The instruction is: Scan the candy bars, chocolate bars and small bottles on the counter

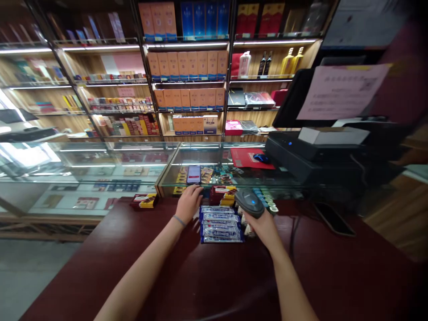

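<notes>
Glass display case (207, 154), mid-frame: yellow packets (181, 175), seemingly inside. Scanner (246, 200), right of centre: gripped in your right hand (263, 223), head towards upper left, long axis slanting to lower right. Your left hand (189, 200), just below the phone (193, 174): finger grip cannot be told. Blue-wrapped bars (221, 226): between your hands; red-and-yellow boxes (222, 195) just above.

Person's wearing one thin grey-blue band (179, 220), looking like a plain loop and circling the left wrist (182, 215). Just above the band, the left grip (190, 200) is showing bare; below it, the left forearm (150, 261) is too. Right of the band, the right forearm (290, 272)'s also showing bare.
</notes>
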{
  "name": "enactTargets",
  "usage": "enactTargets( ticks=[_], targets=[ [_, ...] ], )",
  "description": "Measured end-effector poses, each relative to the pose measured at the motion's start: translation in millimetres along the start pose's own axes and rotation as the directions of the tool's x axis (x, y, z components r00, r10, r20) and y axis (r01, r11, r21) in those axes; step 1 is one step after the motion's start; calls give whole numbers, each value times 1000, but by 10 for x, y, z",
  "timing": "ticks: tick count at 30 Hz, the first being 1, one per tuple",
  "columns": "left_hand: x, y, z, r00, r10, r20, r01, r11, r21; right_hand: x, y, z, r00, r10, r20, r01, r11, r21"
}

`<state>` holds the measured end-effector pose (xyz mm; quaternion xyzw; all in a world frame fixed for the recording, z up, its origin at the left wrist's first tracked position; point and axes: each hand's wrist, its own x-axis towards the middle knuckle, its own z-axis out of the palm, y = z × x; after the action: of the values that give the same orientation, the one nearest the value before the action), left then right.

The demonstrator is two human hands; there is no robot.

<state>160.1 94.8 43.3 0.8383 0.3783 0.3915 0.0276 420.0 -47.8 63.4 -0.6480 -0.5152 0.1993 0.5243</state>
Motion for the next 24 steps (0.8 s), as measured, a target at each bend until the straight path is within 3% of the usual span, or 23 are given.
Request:
enactTargets(
  ticks=[3,6,12,19,24],
  targets=[
    [116,295,314,998,57,38,-53,992,-111,41,65,-162,994,103,-26,-102,994,33],
    [183,510,574,995,88,56,-75,976,-202,67,126,-297,990,129,-52,-126,990,56],
    [250,709,849,988,87,126,-57,973,-223,92,209,-393,979,195,-57,-189,976,108],
    [307,731,832,988,32,154,21,942,-336,85,212,-391,977,208,-40,-203,974,104],
    [309,687,566,992,62,111,-12,916,-400,71,136,-347,983,174,-55,-169,982,88]
  ],
)
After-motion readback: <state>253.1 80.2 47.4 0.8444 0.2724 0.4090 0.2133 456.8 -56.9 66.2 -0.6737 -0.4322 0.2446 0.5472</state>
